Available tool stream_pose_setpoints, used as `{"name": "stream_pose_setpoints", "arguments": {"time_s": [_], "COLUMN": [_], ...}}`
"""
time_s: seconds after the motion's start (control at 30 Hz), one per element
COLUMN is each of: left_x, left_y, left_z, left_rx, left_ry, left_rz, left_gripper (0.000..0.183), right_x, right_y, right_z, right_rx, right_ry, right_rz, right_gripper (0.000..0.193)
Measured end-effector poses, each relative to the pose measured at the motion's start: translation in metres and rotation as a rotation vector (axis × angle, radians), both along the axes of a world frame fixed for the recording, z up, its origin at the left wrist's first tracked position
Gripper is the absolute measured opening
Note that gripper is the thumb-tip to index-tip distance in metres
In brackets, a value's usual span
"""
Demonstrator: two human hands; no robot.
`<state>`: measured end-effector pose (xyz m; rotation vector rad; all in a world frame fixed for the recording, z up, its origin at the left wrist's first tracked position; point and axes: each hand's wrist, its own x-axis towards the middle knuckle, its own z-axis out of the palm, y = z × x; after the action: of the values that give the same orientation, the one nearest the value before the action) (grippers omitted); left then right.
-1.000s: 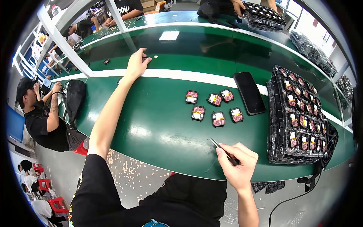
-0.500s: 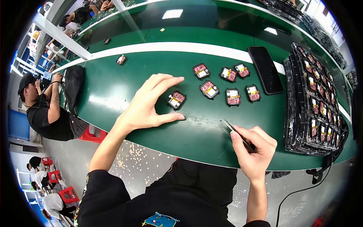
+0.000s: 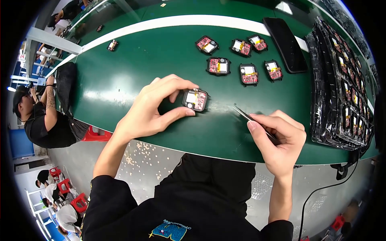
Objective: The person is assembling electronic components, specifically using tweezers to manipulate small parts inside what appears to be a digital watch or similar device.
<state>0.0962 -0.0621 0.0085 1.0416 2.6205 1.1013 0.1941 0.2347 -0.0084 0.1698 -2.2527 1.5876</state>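
Pinching a black-framed watch module point(image 3: 196, 100) now, the left hand point(image 3: 146, 108) has its grip clamped on the opposite edges, thumb low, forefinger high, and the open back faces up: white block, reddish board, a silvery disc at the lower left! Whether it rests on the green counter point(image 3: 120, 76) or hangs just above, I cannot tell. Over to the right hand point(image 3: 283, 138), its grip closed around dark tweezers point(image 3: 257, 122), the tips pointing up and left, near the module yet apart from it. Six more modules point(image 3: 249, 75) lie in a loose cluster beyond, two rows of three. Beside them stretches a black phone point(image 3: 285, 45), and at far right rises a stack of filled trays point(image 3: 319, 84). One lone module point(image 3: 113, 45) sits well away to the left, near the white strip point(image 3: 181, 21).
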Motion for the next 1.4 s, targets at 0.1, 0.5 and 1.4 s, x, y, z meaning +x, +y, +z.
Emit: {"name": "stream_pose_setpoints", "arguments": {"time_s": [0.1,0.5,1.4], "left_x": [0.011,0.006,-0.008], "left_y": [0.024,0.035,0.032], "left_z": [0.000,-0.004,-0.002], "left_rx": [0.024,-0.028,-0.043], "left_ry": [0.020,-0.002,-0.023], "left_rz": [-0.166,-0.212,-0.257], "left_gripper": [0.055,0.065,0.065], "right_x": [-0.001,-0.006,-0.003], "right_y": [0.001,-0.005,-0.006], "right_z": [0.001,-0.002,-0.004], "right_rx": [-0.065,0.147,0.267], "right_ry": [-0.093,-0.092,0.059], "right_rz": [0.077,0.133,0.106], "right_gripper": [0.009,0.013,0.023]}}
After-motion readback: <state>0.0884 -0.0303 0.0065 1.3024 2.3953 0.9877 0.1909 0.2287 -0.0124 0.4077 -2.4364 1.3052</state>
